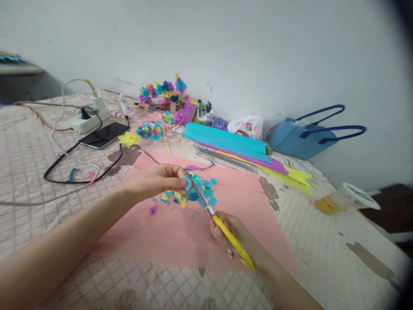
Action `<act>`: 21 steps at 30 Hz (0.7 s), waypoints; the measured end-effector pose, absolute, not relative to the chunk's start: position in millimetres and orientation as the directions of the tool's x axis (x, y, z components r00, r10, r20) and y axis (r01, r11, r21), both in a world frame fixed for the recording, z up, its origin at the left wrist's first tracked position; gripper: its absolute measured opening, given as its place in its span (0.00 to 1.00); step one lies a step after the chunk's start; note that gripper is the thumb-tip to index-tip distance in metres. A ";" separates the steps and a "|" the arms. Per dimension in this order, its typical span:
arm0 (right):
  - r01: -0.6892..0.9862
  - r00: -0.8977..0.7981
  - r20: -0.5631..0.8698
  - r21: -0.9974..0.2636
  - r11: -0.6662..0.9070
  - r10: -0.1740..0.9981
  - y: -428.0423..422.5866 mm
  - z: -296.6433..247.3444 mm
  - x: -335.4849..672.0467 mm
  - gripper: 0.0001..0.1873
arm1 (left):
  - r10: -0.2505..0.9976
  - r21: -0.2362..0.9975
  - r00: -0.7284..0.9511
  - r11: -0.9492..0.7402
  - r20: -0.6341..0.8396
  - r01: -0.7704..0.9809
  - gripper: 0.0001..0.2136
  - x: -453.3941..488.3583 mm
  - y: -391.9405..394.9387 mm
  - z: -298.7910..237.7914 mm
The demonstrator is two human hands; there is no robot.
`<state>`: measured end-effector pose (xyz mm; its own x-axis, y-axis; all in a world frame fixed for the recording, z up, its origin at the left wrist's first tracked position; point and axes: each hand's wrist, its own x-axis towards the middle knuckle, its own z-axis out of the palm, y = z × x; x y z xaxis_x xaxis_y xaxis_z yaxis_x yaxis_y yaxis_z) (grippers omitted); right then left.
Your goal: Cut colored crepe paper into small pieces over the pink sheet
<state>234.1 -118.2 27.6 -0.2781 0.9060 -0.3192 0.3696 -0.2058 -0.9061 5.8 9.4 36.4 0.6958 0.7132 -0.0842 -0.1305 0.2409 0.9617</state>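
Observation:
Between thumb and fingers, my left hand (164,178) pinches a small piece of blue paper (187,184). My right hand (230,232) grips a pair of scissors with yellow handles (234,241). The metal blades point up and left, and their tips meet the blue piece at my left fingertips. Below both hands lies a large sheet of pink paper (167,241). A heap of blue and yellow paper cuttings (206,187) rests on it under the blades, with a purple scrap (153,209) to the left.
Paper flowers (150,129) and a colourful paper bouquet (167,88) stand behind. Rolled blue paper (226,140) lies at the back, near a blue bag (300,137). At left are a phone (105,134), a power strip (88,120) and looping cables. A plastic cup (343,200) is at right.

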 end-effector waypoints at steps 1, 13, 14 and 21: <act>0.374 -0.277 -0.319 -0.905 -0.204 0.906 -118.3 26.9 234.4 0.26 | 0.712 0.962 0.698 0.239 -0.082 -0.132 0.08 5.8 9.4 36.2; 0.399 -0.247 -0.325 -0.892 -0.210 0.913 -117.8 18.3 237.8 0.23 | 0.716 0.966 0.694 0.225 -0.074 -0.129 0.08 7.0 8.3 37.4; 0.395 -0.247 -0.331 -0.893 -0.217 0.911 -117.8 17.3 238.3 0.23 | 0.716 0.966 0.694 0.222 -0.072 -0.129 0.08 7.0 8.2 37.5; 0.395 -0.237 -0.305 -0.898 -0.195 0.922 -119.3 18.4 239.5 0.24 | 0.716 0.966 0.695 0.223 -0.070 -0.132 0.07 6.6 7.8 36.8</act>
